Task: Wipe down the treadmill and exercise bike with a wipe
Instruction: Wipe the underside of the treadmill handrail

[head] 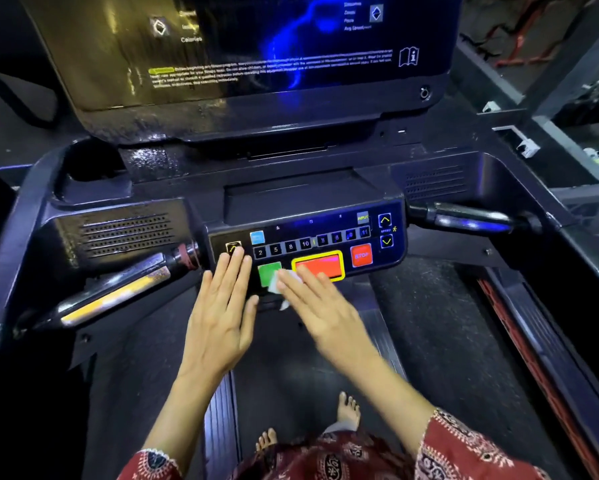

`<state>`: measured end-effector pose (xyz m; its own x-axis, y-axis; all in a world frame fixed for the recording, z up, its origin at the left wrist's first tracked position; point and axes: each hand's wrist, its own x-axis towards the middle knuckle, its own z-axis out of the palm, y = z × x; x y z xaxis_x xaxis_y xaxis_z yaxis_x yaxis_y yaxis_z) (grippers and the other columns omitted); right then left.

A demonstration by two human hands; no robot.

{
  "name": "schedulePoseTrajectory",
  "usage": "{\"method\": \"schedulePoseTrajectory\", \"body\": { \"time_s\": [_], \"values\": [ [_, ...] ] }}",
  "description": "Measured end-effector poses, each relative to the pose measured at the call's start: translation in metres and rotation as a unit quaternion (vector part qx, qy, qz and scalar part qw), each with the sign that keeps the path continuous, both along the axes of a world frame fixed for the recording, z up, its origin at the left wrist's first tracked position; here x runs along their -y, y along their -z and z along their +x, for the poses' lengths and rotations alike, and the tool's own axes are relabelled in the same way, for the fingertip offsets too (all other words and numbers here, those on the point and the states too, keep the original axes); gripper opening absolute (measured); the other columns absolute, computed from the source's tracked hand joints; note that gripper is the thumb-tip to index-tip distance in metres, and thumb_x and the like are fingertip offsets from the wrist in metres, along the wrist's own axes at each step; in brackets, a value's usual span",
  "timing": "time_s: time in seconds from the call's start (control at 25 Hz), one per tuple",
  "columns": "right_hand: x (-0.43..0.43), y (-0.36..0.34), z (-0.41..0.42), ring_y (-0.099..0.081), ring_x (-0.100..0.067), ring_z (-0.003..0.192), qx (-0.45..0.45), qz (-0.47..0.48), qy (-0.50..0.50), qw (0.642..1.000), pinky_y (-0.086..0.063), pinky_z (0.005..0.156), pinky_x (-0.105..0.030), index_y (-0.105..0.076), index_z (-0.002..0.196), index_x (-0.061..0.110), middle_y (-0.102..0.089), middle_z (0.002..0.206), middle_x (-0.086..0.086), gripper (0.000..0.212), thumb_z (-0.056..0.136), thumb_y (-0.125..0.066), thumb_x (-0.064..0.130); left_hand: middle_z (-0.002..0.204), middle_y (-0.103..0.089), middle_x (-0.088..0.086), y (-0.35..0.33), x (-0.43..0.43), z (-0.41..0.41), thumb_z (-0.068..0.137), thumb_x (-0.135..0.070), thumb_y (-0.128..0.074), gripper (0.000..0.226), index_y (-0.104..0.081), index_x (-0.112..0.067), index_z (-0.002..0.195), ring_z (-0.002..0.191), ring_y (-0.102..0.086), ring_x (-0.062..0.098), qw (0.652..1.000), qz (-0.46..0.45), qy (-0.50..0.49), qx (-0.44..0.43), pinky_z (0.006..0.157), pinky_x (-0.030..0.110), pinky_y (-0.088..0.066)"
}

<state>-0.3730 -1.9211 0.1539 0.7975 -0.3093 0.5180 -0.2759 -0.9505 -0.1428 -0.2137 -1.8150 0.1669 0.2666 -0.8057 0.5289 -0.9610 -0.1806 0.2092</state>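
The step in hand looks like wiping the treadmill's (499, 174) control panel (308, 237). The right hand (322, 306) lies flat with straight fingers and presses a small pale wipe (274, 284) against the lower front edge of the control panel. The wipe sits over the edge of the green button (267, 271) and just beside the large red button (322, 266) with its yellow border. This hand is blurred, so I judge it to be mid-stroke. The left hand (222, 306) is also flat, fingers straight and together. Its fingertips rest on the left end of the control panel and it holds nothing.

The task seems early. Only this strip is under the wipe, and no exercise bike is in view.

The next move probably calls for sliding the wipe across the control panel toward the STOP button (361, 255) and the number keys (282, 247). Pressure should be light, since the keys are lit and a firm push could set the belt (429, 323) running under the person's bare feet (348, 408).

The left grip (118, 289) and right grip (471, 220) stick out from either end of the control panel. The big display screen (256, 46) stands above and behind it, with a speaker grille (128, 233) to its left. The left hand itself covers part of the surface to be wiped.
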Motion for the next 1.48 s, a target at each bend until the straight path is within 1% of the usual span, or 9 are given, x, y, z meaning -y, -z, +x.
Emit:
{"method": "schedulePoseTrajectory", "body": {
  "time_s": [0.2, 0.32, 0.44, 0.6, 0.76, 1.0, 1.24, 1.36, 1.48],
  "values": [
    [0.016, 0.01, -0.016, -0.021, -0.023, 0.145, 0.062, -0.027, 0.004, 0.998, -0.021, 0.118, -0.04, -0.045, 0.132, -0.003, -0.045, 0.139, -0.011, 0.039, 0.094, -0.041, -0.009, 0.152, -0.029, 0.01, 0.001, -0.01, 0.007, 0.096, -0.022, -0.04, 0.053, -0.031, -0.001, 0.144, 0.146, -0.011, 0.016, 1.0, 0.01, 0.0, 0.006, 0.119, 0.033, -0.009],
    [0.013, 0.007, 0.009, -0.025, -0.025, 0.143, 0.044, -0.082, -0.068, 0.993, -0.027, 0.116, -0.042, -0.049, 0.129, -0.005, -0.048, 0.137, -0.012, 0.039, 0.091, -0.047, -0.01, 0.151, -0.029, 0.01, 0.003, -0.01, 0.007, 0.095, -0.022, -0.041, 0.053, -0.032, -0.001, 0.143, 0.146, -0.011, 0.016, 1.0, 0.009, 0.006, 0.0, 0.119, 0.033, -0.009],
    [0.025, 0.008, -0.015, -0.037, -0.031, 0.136, 0.039, -0.124, -0.037, 0.991, -0.031, 0.113, -0.043, -0.063, 0.116, -0.006, -0.058, 0.128, -0.013, 0.029, 0.096, -0.042, -0.009, 0.15, -0.031, 0.01, 0.001, -0.011, 0.012, 0.094, -0.02, -0.042, 0.052, -0.035, 0.0, 0.142, 0.146, -0.011, 0.014, 1.0, 0.008, 0.013, 0.011, 0.119, 0.034, -0.01],
    [0.026, -0.006, -0.049, -0.049, -0.039, 0.126, 0.126, -0.052, 0.074, 0.988, -0.041, 0.105, -0.05, -0.059, 0.12, -0.009, -0.061, 0.122, -0.023, 0.042, 0.082, -0.055, -0.024, 0.151, -0.03, 0.009, 0.002, -0.011, 0.01, 0.095, -0.02, -0.043, 0.052, -0.033, -0.003, 0.143, 0.146, -0.012, 0.016, 1.0, -0.006, 0.009, -0.012, 0.12, 0.033, -0.01],
    [0.012, -0.04, 0.023, -0.056, -0.031, 0.119, 0.226, 0.038, 0.044, 0.972, -0.05, 0.097, -0.033, -0.057, 0.12, -0.012, -0.05, 0.133, -0.029, 0.045, 0.077, -0.057, -0.026, 0.152, -0.026, 0.01, 0.004, -0.013, 0.011, 0.095, -0.023, -0.043, 0.055, -0.029, -0.001, 0.144, 0.146, -0.012, 0.018, 0.998, -0.031, -0.018, -0.058, 0.12, 0.034, -0.008],
    [-0.029, -0.013, 0.067, -0.012, -0.026, 0.147, 0.033, 0.098, 0.063, 0.993, -0.01, 0.12, -0.04, -0.028, 0.147, 0.002, -0.022, 0.156, -0.015, 0.049, 0.098, -0.033, 0.008, 0.153, -0.022, 0.014, 0.001, -0.017, 0.025, 0.098, -0.028, -0.038, 0.058, -0.027, 0.003, 0.145, 0.145, -0.015, 0.025, 0.993, -0.039, -0.048, -0.102, 0.12, 0.032, -0.004],
    [-0.01, -0.041, 0.096, -0.011, -0.021, 0.147, -0.041, -0.002, 0.046, 0.998, -0.006, 0.118, -0.043, -0.021, 0.151, 0.017, -0.017, 0.159, -0.003, 0.054, 0.098, -0.035, 0.02, 0.153, -0.023, 0.012, 0.0, -0.022, 0.036, 0.101, -0.034, -0.031, 0.056, -0.029, 0.002, 0.144, 0.147, -0.008, 0.015, 0.994, -0.028, -0.05, -0.094, 0.119, 0.03, -0.002],
    [-0.007, -0.043, 0.082, -0.002, -0.022, 0.148, -0.007, 0.06, 0.181, 0.982, -0.003, 0.118, -0.045, -0.008, 0.153, 0.019, -0.007, 0.161, -0.002, 0.055, 0.102, -0.027, 0.026, 0.154, -0.022, 0.011, -0.001, -0.02, 0.034, 0.101, -0.035, -0.031, 0.057, -0.029, 0.001, 0.145, 0.147, -0.01, 0.017, 0.992, -0.033, -0.05, -0.107, 0.12, 0.031, -0.003],
    [-0.024, -0.035, 0.077, 0.003, -0.025, 0.148, -0.007, 0.083, 0.107, 0.991, 0.001, 0.119, -0.042, 0.003, 0.153, 0.021, -0.004, 0.16, -0.005, 0.058, 0.102, -0.024, 0.027, 0.155, -0.021, 0.01, -0.002, -0.02, 0.035, 0.099, -0.034, -0.034, 0.058, -0.027, 0.001, 0.146, 0.147, -0.009, 0.017, 0.992, -0.03, -0.04, -0.113, 0.119, 0.03, -0.003]
  ]
}}
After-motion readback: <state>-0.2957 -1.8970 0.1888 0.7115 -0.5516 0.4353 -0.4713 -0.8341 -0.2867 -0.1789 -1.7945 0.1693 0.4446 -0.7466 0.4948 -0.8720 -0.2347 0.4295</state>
